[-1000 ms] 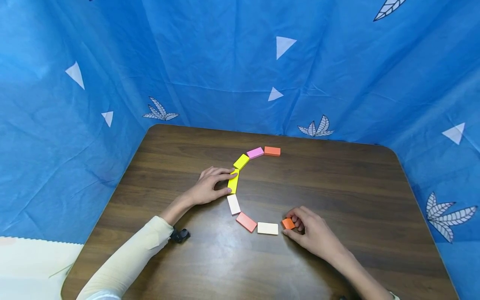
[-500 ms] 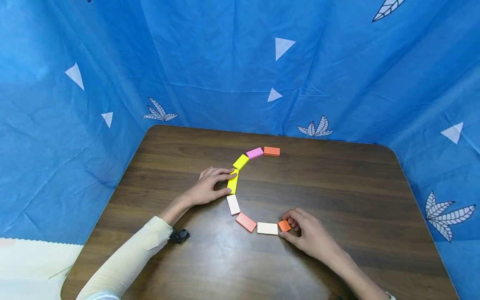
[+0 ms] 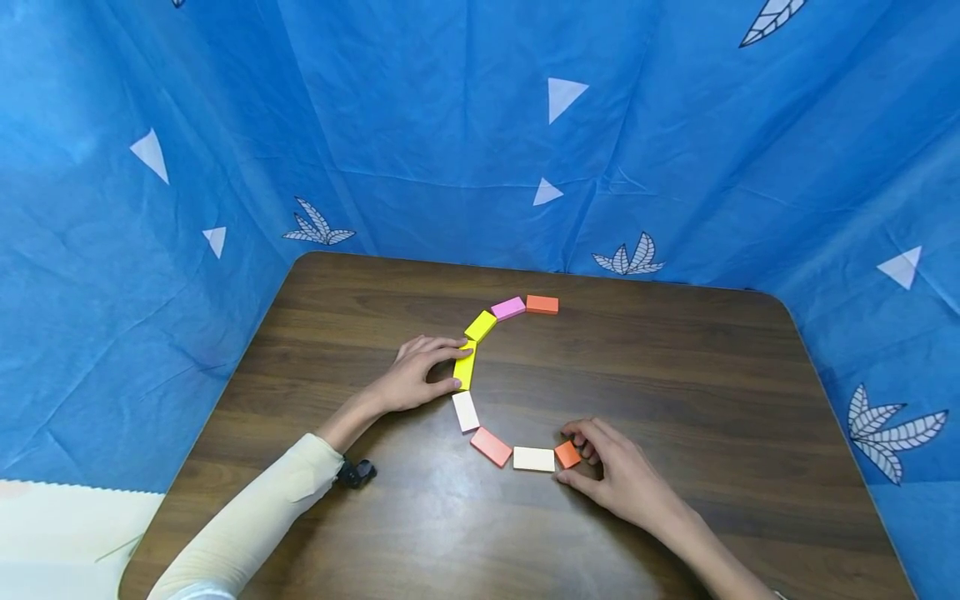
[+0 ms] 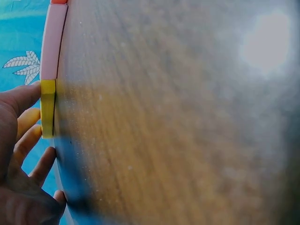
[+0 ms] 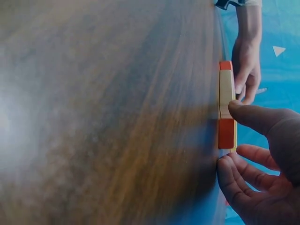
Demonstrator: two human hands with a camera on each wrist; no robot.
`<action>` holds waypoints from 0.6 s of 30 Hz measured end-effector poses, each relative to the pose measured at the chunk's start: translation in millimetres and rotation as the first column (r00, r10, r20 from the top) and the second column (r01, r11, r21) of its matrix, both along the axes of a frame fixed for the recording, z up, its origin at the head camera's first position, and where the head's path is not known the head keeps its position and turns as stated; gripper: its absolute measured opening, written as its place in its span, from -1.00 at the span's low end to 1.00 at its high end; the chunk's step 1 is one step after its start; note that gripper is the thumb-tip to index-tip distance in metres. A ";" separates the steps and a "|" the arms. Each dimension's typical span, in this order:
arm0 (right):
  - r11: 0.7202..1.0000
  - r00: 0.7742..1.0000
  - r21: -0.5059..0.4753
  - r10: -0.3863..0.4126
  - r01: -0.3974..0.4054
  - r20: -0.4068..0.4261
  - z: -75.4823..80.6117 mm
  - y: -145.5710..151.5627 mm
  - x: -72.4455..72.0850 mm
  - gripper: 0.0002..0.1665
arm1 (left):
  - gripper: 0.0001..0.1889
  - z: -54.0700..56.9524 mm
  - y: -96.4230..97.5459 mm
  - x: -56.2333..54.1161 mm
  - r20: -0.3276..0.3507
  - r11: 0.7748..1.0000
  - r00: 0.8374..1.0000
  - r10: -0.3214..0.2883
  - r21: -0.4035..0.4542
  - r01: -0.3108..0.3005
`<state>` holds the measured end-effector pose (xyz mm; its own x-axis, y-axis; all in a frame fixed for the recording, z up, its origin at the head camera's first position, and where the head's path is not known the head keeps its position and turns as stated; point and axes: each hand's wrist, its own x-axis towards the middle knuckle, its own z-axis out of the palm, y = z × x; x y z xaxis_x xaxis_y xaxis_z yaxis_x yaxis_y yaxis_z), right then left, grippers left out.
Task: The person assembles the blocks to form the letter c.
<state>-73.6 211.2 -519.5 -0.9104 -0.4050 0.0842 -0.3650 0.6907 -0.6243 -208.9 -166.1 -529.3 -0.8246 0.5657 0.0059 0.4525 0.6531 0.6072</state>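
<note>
In the head view, coloured blocks lie end to end in a curve open to the right. My left hand rests at a yellow block, with its index finger over the far end and its thumb at the near end. Another yellow block lies just beyond. My right hand is around a short orange block, thumb in front and fingers behind, all of the block's top showing. That block meets the end of a cream block. In the right wrist view, the thumb overlaps the cream block.
A pink block and a red-orange block form the curve's far end. A white block and a salmon block lie between the hands. Blue cloth hangs behind the brown wooden table.
My right hand has slid the orange block left until it meets the cream block, and its fingers have since loosened from it. The left hand has stayed at the yellow block.
</note>
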 end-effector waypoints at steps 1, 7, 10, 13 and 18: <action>1.000 1.000 -0.002 0.002 -0.002 -0.001 0.0 1.0 0.4 -0.30 | -0.38 -0.3 0.1 0.0 0.004 1.000 1.000 0.002 0.000 -0.002; 1.000 0.999 0.020 -0.013 0.013 0.029 2.4 8.6 1.1 -0.32 | -0.40 0.8 1.6 -1.0 0.014 1.000 1.000 0.006 -0.007 -0.006; 0.999 0.998 0.039 -0.034 0.032 0.051 4.3 13.6 -0.7 -0.36 | -0.41 2.5 2.4 -1.5 0.017 1.000 1.000 0.006 -0.017 -0.006; 0.997 0.997 0.047 -0.060 0.058 0.051 5.6 19.5 -4.5 -0.41 | -0.41 3.8 2.7 -1.7 0.018 1.000 1.000 0.003 -0.026 -0.003; 0.995 0.995 0.046 -0.093 0.091 0.046 4.8 29.9 -10.7 -0.49 | -0.43 3.3 2.4 0.1 0.000 1.000 1.000 -0.006 -0.030 0.006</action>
